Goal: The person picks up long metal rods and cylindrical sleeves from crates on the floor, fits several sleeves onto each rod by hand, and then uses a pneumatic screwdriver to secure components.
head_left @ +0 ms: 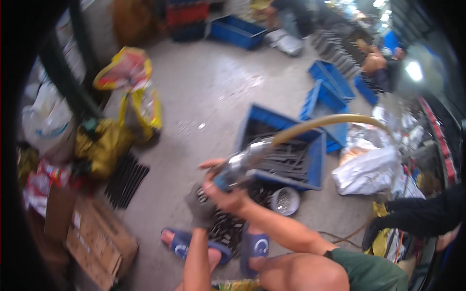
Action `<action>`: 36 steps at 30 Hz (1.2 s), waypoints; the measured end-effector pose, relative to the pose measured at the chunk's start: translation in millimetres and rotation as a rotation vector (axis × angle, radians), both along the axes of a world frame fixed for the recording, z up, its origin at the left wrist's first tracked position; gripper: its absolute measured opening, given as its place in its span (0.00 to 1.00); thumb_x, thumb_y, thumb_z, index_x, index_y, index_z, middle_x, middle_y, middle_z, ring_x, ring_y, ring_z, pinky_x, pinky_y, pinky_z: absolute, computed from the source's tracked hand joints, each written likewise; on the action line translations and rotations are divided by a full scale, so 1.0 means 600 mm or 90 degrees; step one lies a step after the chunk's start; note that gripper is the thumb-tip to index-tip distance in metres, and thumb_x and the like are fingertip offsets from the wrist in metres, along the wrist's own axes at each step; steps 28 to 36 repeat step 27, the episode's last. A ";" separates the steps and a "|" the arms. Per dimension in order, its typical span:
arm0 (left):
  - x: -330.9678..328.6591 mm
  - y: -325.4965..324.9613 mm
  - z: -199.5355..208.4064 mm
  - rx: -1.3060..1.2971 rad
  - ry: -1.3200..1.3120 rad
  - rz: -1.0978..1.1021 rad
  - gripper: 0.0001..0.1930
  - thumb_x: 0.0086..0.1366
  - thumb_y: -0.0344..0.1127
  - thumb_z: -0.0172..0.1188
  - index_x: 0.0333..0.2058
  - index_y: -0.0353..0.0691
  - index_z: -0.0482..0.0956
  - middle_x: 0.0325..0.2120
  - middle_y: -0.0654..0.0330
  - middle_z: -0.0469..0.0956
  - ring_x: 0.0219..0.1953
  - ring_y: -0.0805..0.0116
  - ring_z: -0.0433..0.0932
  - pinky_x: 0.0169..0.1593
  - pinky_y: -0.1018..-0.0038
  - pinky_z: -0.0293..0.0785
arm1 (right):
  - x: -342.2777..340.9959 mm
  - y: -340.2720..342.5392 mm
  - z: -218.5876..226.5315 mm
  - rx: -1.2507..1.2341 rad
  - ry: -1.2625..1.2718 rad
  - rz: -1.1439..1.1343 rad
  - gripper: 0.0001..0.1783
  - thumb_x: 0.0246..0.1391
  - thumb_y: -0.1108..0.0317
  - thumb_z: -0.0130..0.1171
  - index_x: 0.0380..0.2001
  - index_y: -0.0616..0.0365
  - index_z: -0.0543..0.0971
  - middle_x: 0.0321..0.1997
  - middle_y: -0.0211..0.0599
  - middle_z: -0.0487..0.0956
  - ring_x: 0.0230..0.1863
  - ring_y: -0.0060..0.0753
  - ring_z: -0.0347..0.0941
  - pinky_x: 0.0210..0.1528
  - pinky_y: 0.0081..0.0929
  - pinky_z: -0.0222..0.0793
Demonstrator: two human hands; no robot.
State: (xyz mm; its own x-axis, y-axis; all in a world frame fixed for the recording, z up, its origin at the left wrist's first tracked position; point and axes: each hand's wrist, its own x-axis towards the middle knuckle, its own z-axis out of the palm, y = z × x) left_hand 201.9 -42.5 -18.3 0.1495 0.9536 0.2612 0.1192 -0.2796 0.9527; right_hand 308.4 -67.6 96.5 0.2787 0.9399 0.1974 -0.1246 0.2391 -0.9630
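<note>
My right hand (228,196) is wrapped round a silver air tool (250,156), held at a slant with its lower end toward my left hand. A thick yellowish hose (335,118) arches away from the tool's upper end to the right. Beside it, my left hand (200,207) wears a grey glove and looks closed. Small shiny bits show at its fingers, but blur hides what they are. Below both hands, many small dark metal pieces (227,230) lie heaped on the floor between my sandalled feet.
A blue crate (318,167) of metal bars stands just beyond my hands, with a small white bowl (285,201) of parts beside it. Dark rods (127,180) and a cardboard box (99,242) lie left. White sacks (366,169) lie right. Other people work farther back.
</note>
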 end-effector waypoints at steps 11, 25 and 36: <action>-0.019 -0.009 0.021 -0.005 0.005 -0.051 0.13 0.54 0.38 0.75 0.30 0.39 0.79 0.18 0.55 0.79 0.20 0.69 0.78 0.28 0.66 0.75 | -0.027 0.012 -0.006 0.103 0.134 -0.025 0.20 0.55 0.76 0.60 0.51 0.65 0.70 0.27 0.36 0.75 0.26 0.27 0.73 0.33 0.28 0.72; -0.006 -0.010 -0.008 0.002 0.064 -0.134 0.16 0.57 0.40 0.73 0.43 0.41 0.84 0.27 0.48 0.84 0.31 0.53 0.88 0.35 0.64 0.79 | -0.007 0.010 -0.050 0.041 0.126 -0.071 0.14 0.55 0.78 0.64 0.45 0.63 0.79 0.34 0.30 0.81 0.36 0.19 0.78 0.40 0.22 0.75; -0.020 -0.008 -0.020 -0.003 0.114 -0.134 0.15 0.58 0.39 0.71 0.43 0.42 0.85 0.27 0.46 0.84 0.33 0.53 0.89 0.35 0.64 0.79 | -0.009 0.010 -0.047 0.011 0.135 -0.009 0.17 0.59 0.77 0.58 0.51 0.58 0.71 0.36 0.36 0.77 0.33 0.27 0.76 0.38 0.27 0.75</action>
